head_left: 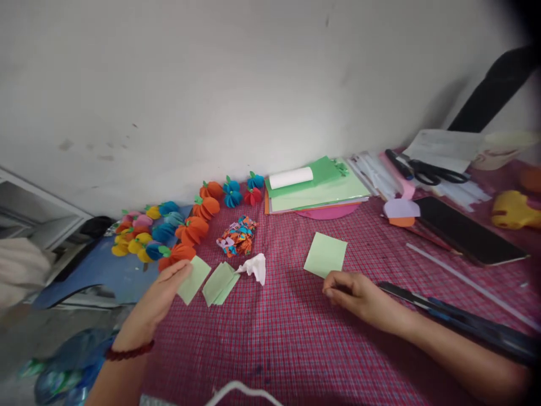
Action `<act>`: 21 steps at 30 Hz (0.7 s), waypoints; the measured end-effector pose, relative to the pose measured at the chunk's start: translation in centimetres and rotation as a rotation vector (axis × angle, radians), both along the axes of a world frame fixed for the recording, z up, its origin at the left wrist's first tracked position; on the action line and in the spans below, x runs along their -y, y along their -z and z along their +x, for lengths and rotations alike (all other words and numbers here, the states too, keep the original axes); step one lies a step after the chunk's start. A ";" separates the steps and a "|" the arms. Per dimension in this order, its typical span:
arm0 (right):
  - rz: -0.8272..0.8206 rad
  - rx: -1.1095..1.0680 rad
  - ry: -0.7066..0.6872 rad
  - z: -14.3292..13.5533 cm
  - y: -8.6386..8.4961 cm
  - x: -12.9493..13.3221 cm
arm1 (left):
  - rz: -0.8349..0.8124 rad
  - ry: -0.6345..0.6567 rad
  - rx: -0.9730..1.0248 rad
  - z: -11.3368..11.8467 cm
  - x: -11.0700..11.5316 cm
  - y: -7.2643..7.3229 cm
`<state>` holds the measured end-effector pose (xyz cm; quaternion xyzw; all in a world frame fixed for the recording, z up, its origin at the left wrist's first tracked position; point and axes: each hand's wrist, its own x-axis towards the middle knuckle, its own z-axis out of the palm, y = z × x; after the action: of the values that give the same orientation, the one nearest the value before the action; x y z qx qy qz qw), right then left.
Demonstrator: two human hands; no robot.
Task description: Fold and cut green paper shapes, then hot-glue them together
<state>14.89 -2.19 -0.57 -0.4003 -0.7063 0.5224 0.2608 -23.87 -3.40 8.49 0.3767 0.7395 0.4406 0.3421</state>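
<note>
My left hand point(158, 299), with a dark red bracelet at the wrist, is closed on a light green paper square point(194, 278) at the left of the cloth. Beside it lies a small stack of similar green papers point(220, 284), touching a crumpled white tissue point(255, 268). Over the middle right, my right hand point(353, 296) has its thumb and index finger pinched together at the lower corner of another light green square point(326, 255). Whether the fingertips grip that corner is hard to tell.
Several paper pumpkins point(193, 230) and a pile of paper scraps point(239, 235) stand at the left. Green sheets with a white roll point(291, 177) lie along the wall. Scissors point(437, 172), a phone point(467, 230) and a long dark blue tool point(456, 321) are at the right.
</note>
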 end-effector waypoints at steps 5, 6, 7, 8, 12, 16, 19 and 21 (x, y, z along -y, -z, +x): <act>-0.056 0.033 0.020 0.0 -0.1 -0.4 | -0.148 0.278 -0.190 -0.8 -1.5 3.5; -0.060 0.037 0.024 0.0 -0.1 -0.5 | -0.130 0.338 -0.315 -0.8 -1.8 3.7; -0.061 0.037 0.026 0.0 -0.2 -0.5 | -0.091 0.393 -0.471 -0.7 -2.1 3.7; -0.062 0.040 0.026 -0.1 -0.3 -0.4 | -0.019 0.447 -0.650 -0.4 -2.3 3.6; 0.065 0.091 -0.008 -0.5 -0.8 0.0 | 0.287 0.583 -1.063 3.8 -3.0 2.2; 0.514 0.337 -0.208 -0.7 -2.1 1.6 | 0.450 1.013 -1.116 12.7 -3.0 2.3; 0.731 0.494 -0.353 0.4 -3.8 3.2 | 0.495 1.298 -1.218 18.6 -3.1 3.2; 0.742 0.540 -0.317 2.1 -5.0 3.9 | 0.517 1.387 -1.238 21.1 -3.4 3.7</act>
<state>17.01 -6.12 4.40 -0.2891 -0.9396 0.1460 0.1105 -2.80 0.00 4.76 0.9592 0.2818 0.0130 -0.0177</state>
